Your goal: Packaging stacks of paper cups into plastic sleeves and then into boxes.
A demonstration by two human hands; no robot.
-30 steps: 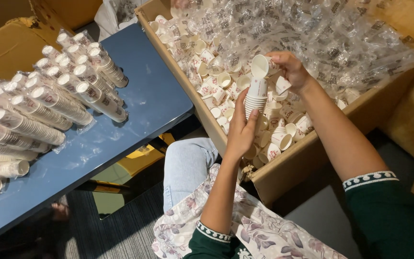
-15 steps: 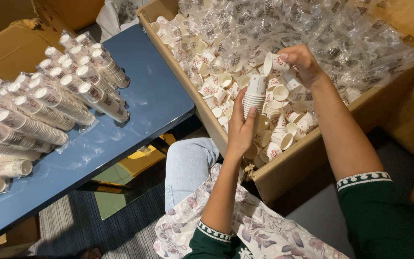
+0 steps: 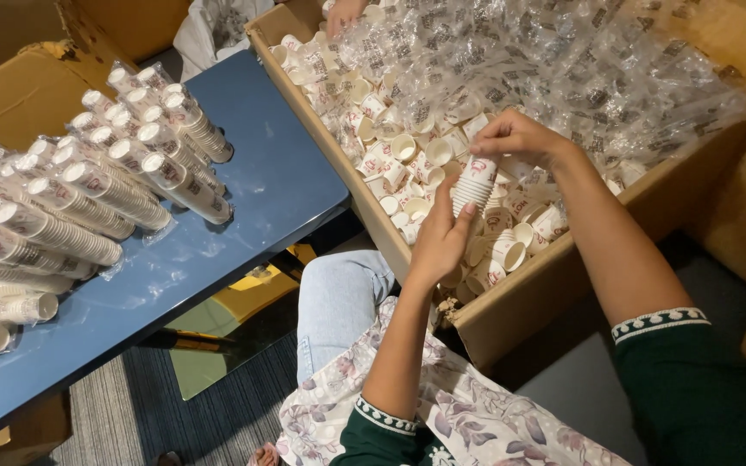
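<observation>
two hands hold one stack of paper cups (image 3: 470,185) upright over the cardboard box (image 3: 546,289), mouths upward: left hand (image 3: 438,246) grips its base, right hand (image 3: 520,138) pinches its top.

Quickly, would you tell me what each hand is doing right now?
Left hand: closed around the stack of paper cups.
Right hand: fingers pinched on the stack's top cup.

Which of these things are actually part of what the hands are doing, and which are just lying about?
In use:
- left hand holding the stack of paper cups
- right hand on top of that stack
- loose cups in the cardboard box

Lying about:
- wrapped cup sleeves on the blue table
- empty plastic wrappers
- another person's hand at the box's far end
</observation>
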